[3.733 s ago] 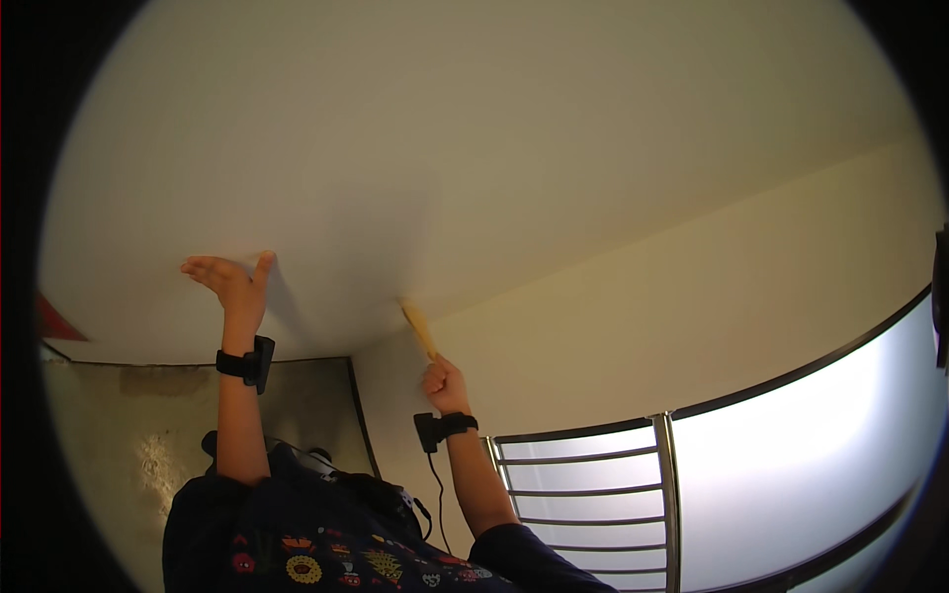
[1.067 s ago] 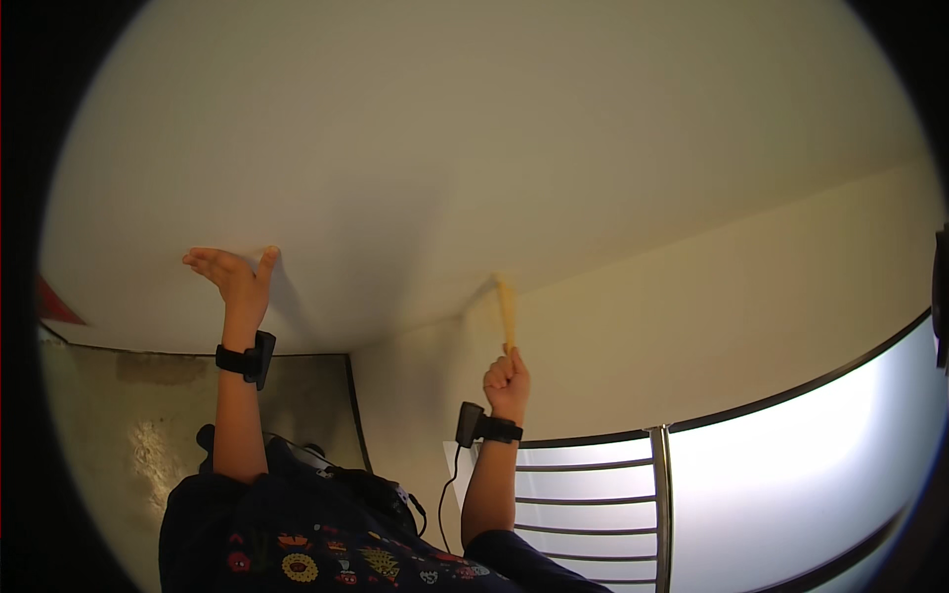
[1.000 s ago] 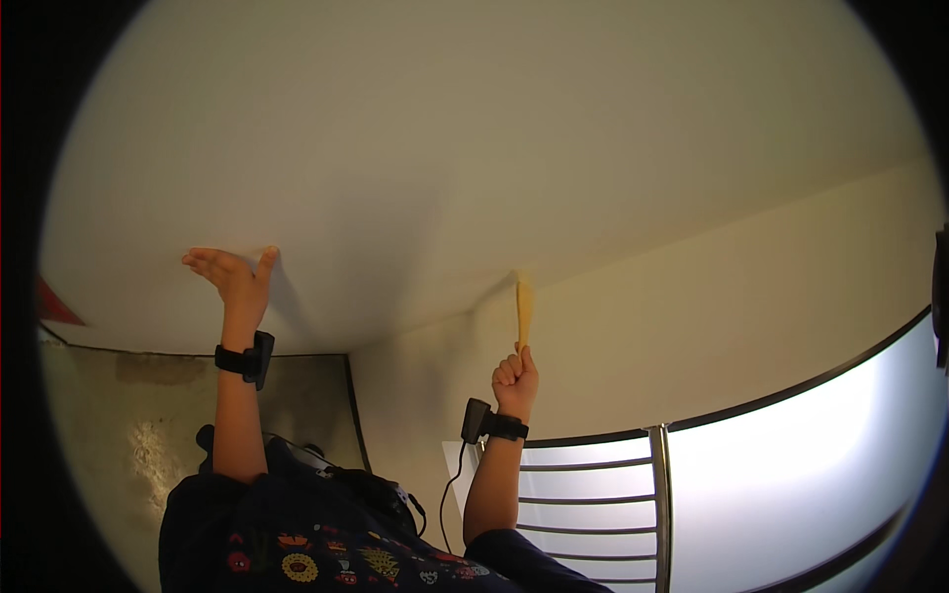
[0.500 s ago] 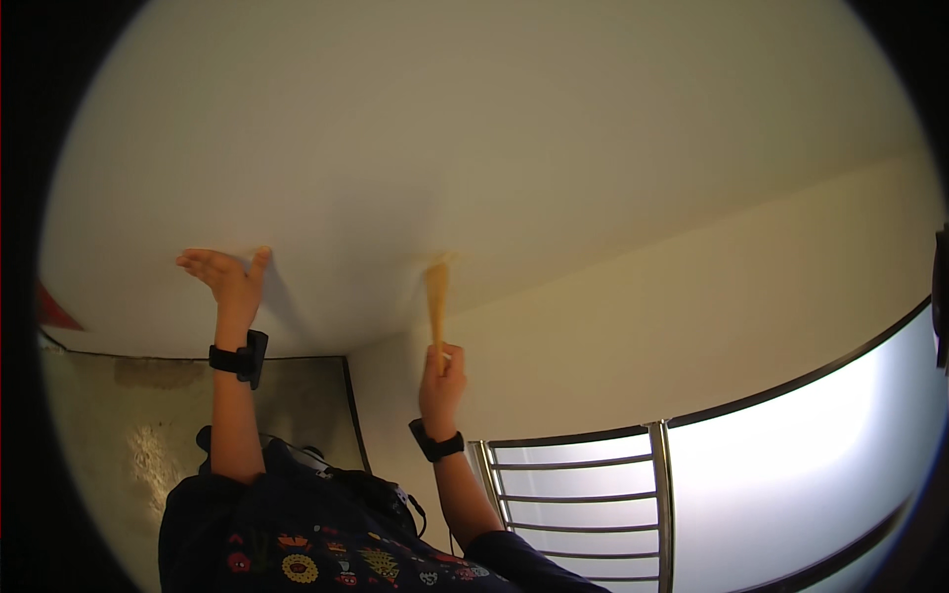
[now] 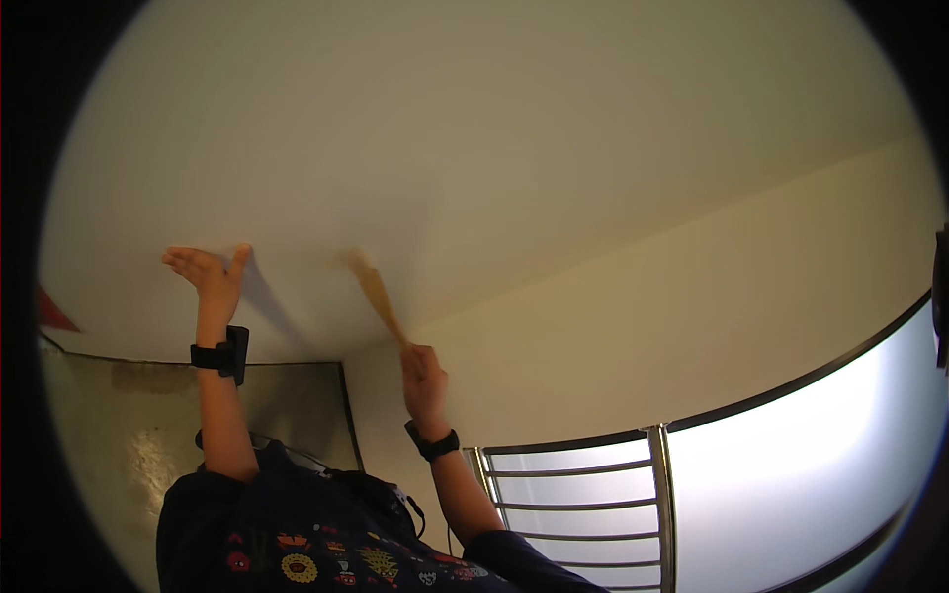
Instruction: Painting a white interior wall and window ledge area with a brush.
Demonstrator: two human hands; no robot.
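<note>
My left hand is raised against the pale wall, its fingers stretched out and the thumb apart. It holds nothing, and the fingertips appear to touch the wall. In my right hand is the narrow end of a long tan wooden brush, with the fingers wrapped round it. The brush tilts up to the left. Its wide tip is smeared by motion and lies at or very near the wall, to the right of my left hand.
The wall meets another wall face along a slanting corner on the right. Metal railing bars stand at the lower right beside a bright white panel. Grey floor shows at the lower left, near a red patch.
The brush has swung left across the wall, from nearly upright to tilted. My right hand has shifted slightly left with it. My left hand has moved a little left, still spread.
</note>
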